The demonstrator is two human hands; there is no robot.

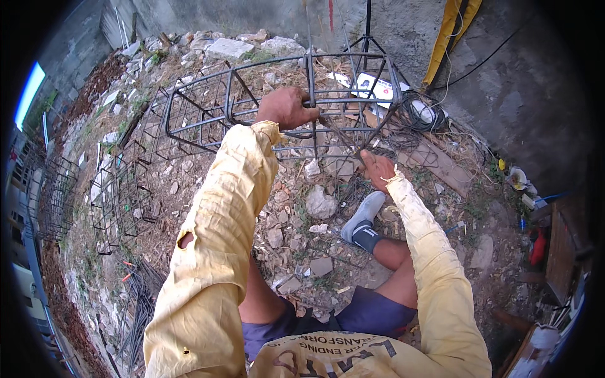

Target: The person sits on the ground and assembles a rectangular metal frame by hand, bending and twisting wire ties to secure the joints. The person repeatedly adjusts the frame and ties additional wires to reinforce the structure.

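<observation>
A long cage of dark steel rebar (353, 101), made of lengthwise bars and square stirrups, lies across the space in front of me. My left hand (287, 108) is closed at its near side, fingers around a bar beside a stirrup, thumb pointing right. Lower and to the right, my right hand (377, 170) is closed around the end of a slim dark tool (340, 137). That tool slants up and left to the bars close to my left hand; its exact kind is hard to make out. Yellow sleeves cover both forearms.
More rebar cages (120, 195) stand at the left, near a bundle of thin dark rods (144, 296). Coiled black cable (421, 110) sits beyond the cage's right end, beside a black tripod (365, 44). Rubble includes a large stone (321, 203). A grey wall (265, 19) rises behind.
</observation>
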